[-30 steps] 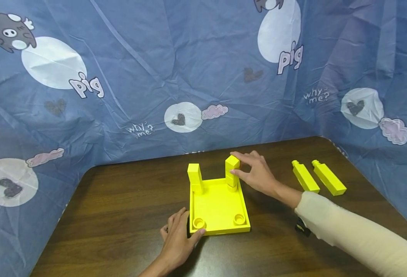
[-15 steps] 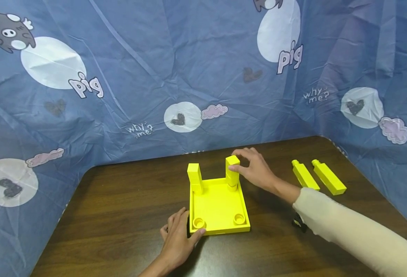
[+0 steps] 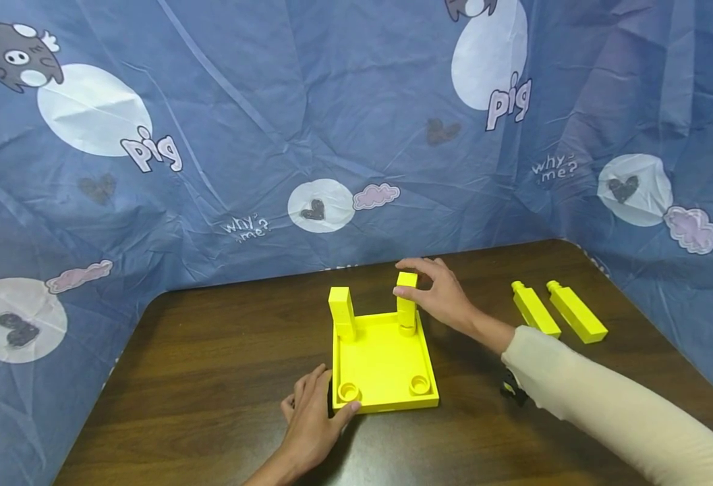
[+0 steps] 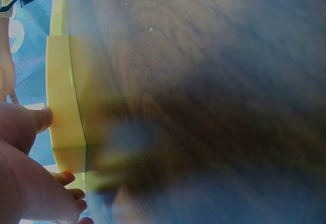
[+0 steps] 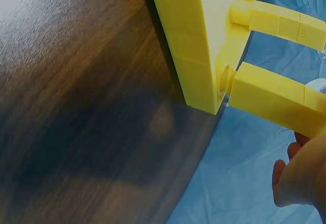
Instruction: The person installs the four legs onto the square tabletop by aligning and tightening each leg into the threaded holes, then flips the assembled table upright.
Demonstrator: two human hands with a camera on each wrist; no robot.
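Note:
A yellow toy tabletop (image 3: 383,361) lies underside up, with a raised rim and round corner sockets. My left hand (image 3: 312,422) grips its near left corner, thumb on the front edge and fingers along the left side. One square table leg (image 3: 340,310) stands upright in the far left corner. Another table leg (image 3: 407,312) stands in the far right socket, with a thin neck showing at its base in the right wrist view. My right hand (image 3: 444,293) holds that leg near its top, thumb in front and index finger behind. The near sockets (image 3: 349,391) hold no leg.
Two loose yellow legs with threaded ends, one nearer (image 3: 535,310) and one farther right (image 3: 577,312), lie on the brown wooden table (image 3: 210,385). A blue patterned cloth (image 3: 222,135) hangs behind and at the sides.
The far right leg has turned, from a corner facing me to a flat face. My right fingers have shifted leftward round its top. The left hand and tabletop have stayed still.

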